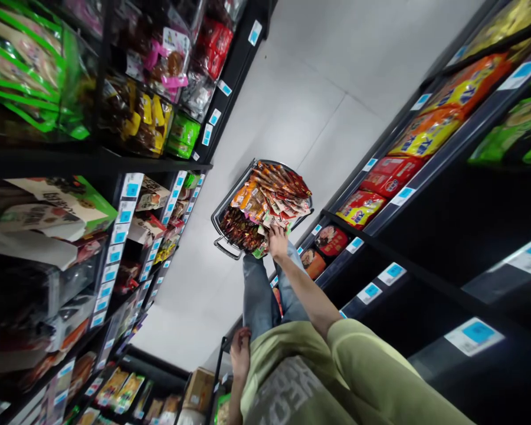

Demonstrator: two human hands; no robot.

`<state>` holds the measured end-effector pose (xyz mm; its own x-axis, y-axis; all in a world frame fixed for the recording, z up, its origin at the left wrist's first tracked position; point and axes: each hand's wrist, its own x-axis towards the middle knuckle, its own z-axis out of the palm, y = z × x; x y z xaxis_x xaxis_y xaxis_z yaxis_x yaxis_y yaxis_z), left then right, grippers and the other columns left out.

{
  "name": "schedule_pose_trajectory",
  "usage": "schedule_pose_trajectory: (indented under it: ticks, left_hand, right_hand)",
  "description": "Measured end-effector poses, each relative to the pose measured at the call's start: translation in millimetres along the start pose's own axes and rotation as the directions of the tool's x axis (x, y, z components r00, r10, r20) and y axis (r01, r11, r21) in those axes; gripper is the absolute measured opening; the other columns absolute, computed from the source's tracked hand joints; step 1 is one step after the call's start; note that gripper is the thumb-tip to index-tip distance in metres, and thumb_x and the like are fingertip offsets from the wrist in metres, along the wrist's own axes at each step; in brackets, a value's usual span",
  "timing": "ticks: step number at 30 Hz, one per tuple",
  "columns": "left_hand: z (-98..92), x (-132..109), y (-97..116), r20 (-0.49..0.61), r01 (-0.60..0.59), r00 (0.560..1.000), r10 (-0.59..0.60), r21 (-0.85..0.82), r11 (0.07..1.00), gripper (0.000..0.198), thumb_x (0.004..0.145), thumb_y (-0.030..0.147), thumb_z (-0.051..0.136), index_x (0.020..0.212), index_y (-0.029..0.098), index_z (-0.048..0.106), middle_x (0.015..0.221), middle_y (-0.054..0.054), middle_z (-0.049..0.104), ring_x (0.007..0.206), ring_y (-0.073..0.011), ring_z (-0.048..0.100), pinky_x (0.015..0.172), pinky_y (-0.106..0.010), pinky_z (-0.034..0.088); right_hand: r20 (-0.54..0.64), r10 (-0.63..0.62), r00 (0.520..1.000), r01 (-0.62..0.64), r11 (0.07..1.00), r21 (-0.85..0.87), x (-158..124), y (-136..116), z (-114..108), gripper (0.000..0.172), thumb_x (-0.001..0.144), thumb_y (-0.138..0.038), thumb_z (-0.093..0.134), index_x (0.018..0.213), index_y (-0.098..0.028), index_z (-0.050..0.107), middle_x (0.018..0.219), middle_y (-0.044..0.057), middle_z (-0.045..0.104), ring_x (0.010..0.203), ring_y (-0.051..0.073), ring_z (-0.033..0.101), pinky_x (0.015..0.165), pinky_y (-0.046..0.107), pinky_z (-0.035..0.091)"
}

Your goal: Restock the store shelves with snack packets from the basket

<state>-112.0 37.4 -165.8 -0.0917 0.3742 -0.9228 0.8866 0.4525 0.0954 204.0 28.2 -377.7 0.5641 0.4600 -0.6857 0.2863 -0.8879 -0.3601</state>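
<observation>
A dark wire-framed shopping basket (215,219) stands on the floor just beyond my feet, packed with rows of small snack packets (278,182) in brown, orange and red wrappers. My right hand (278,243) reaches down to its near side, fingers bent around the edge of a whitish-green snack packet (261,250); the fingertips are partly hidden among the packets. Beside my left thigh hangs my left hand (240,352), its fingers loosely curled against the jeans, with nothing visible in it. The basket's handle (227,248) juts out at its lower left.
Black shelves with bagged snacks (150,118) and price tags (121,221) rise on the left. Another shelf unit on the right holds red and yellow packets (393,175) and round bowls (331,240). A cardboard box (198,389) stands behind me. Grey floor (323,71) runs between the shelves.
</observation>
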Motion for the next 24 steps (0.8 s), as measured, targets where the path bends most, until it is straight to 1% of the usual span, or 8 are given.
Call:
schedule_pose_trajectory:
  ticks: [3, 5, 9, 13, 18, 19, 22, 24]
  left_hand:
    - [2.7, 1, -6, -0.086, -0.041, 0.995, 0.042, 0.023, 0.999, 0.017, 0.081, 0.037, 0.057, 0.087, 0.024, 0.068, 0.085, -0.006, 0.074, 0.101, -0.0343, 0.068, 0.095, -0.046, 0.05]
    - [4.1, 1, -12, -0.08, -0.039, 0.996, 0.04, 0.005, 0.999, 0.018, 0.08, 0.034, 0.057, 0.089, 0.023, 0.069, 0.086, -0.006, 0.074, 0.099, -0.0332, 0.069, 0.093, -0.044, 0.051]
    - [4.1, 1, -24, -0.109, -0.049, 0.993, 0.044, -0.046, 0.998, 0.02, 0.078, 0.038, 0.06, 0.088, 0.024, 0.07, 0.081, -0.007, 0.074, 0.091, -0.0321, 0.07, 0.085, -0.043, 0.052]
    - [0.5, 3, -35, -0.117, -0.078, 0.991, 0.068, -0.082, 0.994, 0.022, 0.077, 0.045, 0.06, 0.085, 0.027, 0.069, 0.079, -0.007, 0.072, 0.089, -0.0315, 0.07, 0.084, -0.044, 0.052]
    - [-7.0, 5, -46, -0.058, -0.066, 0.996, 0.063, -0.053, 0.996, 0.026, 0.078, 0.045, 0.056, 0.092, 0.026, 0.068, 0.087, -0.01, 0.074, 0.095, -0.0345, 0.069, 0.093, -0.046, 0.049]
    - [-8.4, 5, -49, -0.051, -0.071, 0.996, 0.069, -0.051, 0.996, 0.027, 0.079, 0.046, 0.055, 0.092, 0.027, 0.068, 0.088, -0.01, 0.074, 0.097, -0.0346, 0.068, 0.095, -0.046, 0.048]
    - [-12.0, 4, -55, -0.043, -0.095, 0.995, 0.092, -0.068, 0.993, 0.027, 0.08, 0.049, 0.054, 0.092, 0.028, 0.067, 0.09, -0.01, 0.073, 0.1, -0.0346, 0.068, 0.099, -0.045, 0.046]
    - [-12.8, 6, -56, -0.038, -0.095, 0.995, 0.091, -0.097, 0.991, 0.028, 0.079, 0.052, 0.057, 0.091, 0.029, 0.066, 0.09, -0.01, 0.073, 0.102, -0.0353, 0.067, 0.1, -0.045, 0.046]
  right_hand:
    - [-0.018, -0.022, 1.0, 0.022, 1.0, 0.008, 6, 5, 1, 0.031, 0.097, -0.017, 0.042, 0.117, -0.011, 0.065, 0.133, 0.018, 0.056, 0.121, 0.03, 0.039, 0.101, 0.043, 0.031]
    - [-0.026, -0.036, 0.999, 0.036, 0.999, 0.02, 9, 10, 5, 0.028, 0.096, -0.016, 0.044, 0.107, -0.012, 0.069, 0.126, 0.017, 0.06, 0.117, 0.03, 0.042, 0.1, 0.042, 0.033]
    - [-0.065, -0.076, 0.995, 0.081, 0.993, 0.084, 10, 23, 14, 0.021, 0.091, -0.017, 0.052, 0.094, -0.014, 0.073, 0.114, 0.013, 0.064, 0.11, 0.026, 0.049, 0.096, 0.036, 0.039]
    - [-0.178, -0.048, 0.983, 0.078, 0.983, 0.164, 4, 31, 16, 0.021, 0.088, -0.018, 0.053, 0.092, -0.018, 0.074, 0.11, 0.01, 0.066, 0.107, 0.025, 0.055, 0.095, 0.035, 0.044]
    - [-0.31, 0.016, 0.951, 0.073, 0.96, 0.272, -6, 32, 6, 0.026, 0.088, -0.017, 0.047, 0.087, -0.02, 0.073, 0.103, 0.008, 0.067, 0.089, 0.02, 0.063, 0.085, 0.033, 0.052]
    - [-0.335, 0.021, 0.942, 0.082, 0.953, 0.291, -10, 30, 2, 0.026, 0.087, -0.017, 0.048, 0.087, -0.02, 0.073, 0.103, 0.008, 0.067, 0.088, 0.02, 0.063, 0.085, 0.033, 0.052]
    - [-0.417, 0.031, 0.908, 0.12, 0.936, 0.33, -27, 19, -11, 0.025, 0.086, -0.019, 0.049, 0.087, -0.017, 0.073, 0.103, 0.01, 0.067, 0.093, 0.022, 0.064, 0.09, 0.036, 0.052]
    - [-0.465, 0.052, 0.884, 0.142, 0.917, 0.372, -44, 9, -19, 0.025, 0.088, -0.025, 0.05, 0.088, -0.017, 0.073, 0.104, 0.011, 0.067, 0.095, 0.023, 0.064, 0.088, 0.037, 0.053]
